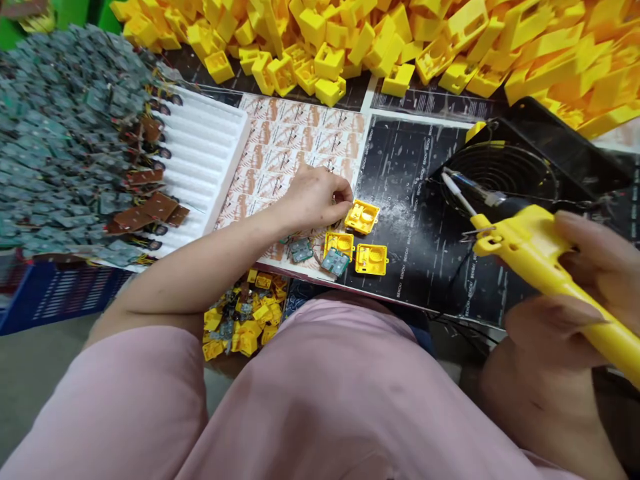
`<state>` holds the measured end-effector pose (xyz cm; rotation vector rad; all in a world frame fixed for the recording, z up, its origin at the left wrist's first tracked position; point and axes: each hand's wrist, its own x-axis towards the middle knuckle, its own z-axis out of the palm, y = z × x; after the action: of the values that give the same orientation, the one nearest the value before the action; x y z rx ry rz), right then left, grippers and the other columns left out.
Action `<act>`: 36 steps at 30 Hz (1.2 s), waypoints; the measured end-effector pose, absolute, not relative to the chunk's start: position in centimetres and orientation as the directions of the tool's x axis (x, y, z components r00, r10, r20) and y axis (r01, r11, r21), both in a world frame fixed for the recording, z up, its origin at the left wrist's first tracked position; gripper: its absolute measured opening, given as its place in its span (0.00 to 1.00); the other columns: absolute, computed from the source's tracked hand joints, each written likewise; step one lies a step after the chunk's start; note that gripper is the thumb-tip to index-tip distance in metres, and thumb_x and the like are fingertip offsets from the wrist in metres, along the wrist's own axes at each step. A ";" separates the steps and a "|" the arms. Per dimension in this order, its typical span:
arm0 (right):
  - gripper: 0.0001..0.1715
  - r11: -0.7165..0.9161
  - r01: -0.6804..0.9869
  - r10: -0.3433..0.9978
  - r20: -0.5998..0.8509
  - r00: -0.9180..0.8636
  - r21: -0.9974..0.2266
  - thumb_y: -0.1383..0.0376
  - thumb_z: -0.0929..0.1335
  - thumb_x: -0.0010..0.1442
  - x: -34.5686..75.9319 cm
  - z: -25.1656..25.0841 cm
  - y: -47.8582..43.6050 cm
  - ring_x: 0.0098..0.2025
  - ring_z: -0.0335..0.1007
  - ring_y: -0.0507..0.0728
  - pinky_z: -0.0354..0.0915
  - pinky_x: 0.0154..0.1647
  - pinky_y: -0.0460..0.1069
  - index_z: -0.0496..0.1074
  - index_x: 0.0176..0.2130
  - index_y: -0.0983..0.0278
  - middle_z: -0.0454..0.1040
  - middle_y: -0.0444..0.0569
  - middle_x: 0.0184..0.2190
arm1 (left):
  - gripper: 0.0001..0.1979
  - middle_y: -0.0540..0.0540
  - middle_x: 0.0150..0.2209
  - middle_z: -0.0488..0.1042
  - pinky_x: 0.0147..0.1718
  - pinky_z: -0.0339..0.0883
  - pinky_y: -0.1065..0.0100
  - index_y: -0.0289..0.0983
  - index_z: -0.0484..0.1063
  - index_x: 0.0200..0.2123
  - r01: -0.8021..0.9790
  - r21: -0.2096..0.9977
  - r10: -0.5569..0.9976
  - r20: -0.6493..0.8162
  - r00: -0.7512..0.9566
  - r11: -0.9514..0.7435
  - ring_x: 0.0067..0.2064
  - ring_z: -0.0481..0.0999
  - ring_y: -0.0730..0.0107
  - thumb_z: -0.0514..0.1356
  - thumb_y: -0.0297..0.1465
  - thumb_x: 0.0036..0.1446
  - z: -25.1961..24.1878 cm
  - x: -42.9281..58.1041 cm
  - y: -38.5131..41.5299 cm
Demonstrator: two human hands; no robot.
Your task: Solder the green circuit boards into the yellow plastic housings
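Note:
My left hand point(319, 195) reaches over the table, its thumb and fingers pinched at the left edge of a small open yellow plastic case point(363, 217). Just below are a second yellow case point(371, 259) and a third yellow case point(336, 241), the latter partly covered by a green circuit board point(334, 263). Another circuit board point(301, 251) lies to its left, under my wrist. On the right, my right hand point(560, 327) is wrapped round a yellow soldering iron point(530, 243), whose pale tip points up and left, above the black mat.
Many circuit boards point(65, 140) are heaped at left beside a ridged white foam tray point(205, 147). Yellow cases point(330, 60) pile along the back. A black fan point(505, 167) stands at right. Below the table edge sits a container of yellow parts point(250, 320); a blue crate point(65, 293) is lower left.

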<state>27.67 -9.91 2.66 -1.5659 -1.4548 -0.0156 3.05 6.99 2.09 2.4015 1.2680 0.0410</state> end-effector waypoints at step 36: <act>0.18 0.504 0.768 0.704 0.703 -0.100 -0.396 0.63 0.78 0.52 24.7 -0.3 -7.0 0.26 0.76 0.55 0.70 0.22 0.50 0.68 0.36 0.55 0.78 0.40 0.26 | 0.11 0.44 0.29 0.75 0.50 0.57 0.51 0.38 0.77 0.30 0.753 0.170 0.746 -0.112 0.656 -0.636 0.43 0.69 0.55 0.55 0.32 0.56 1.9 4.3 6.7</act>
<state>24.70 -7.04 -0.29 -1.2277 -1.8309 -0.0867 4.28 6.69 1.92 2.6713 1.2239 -0.0461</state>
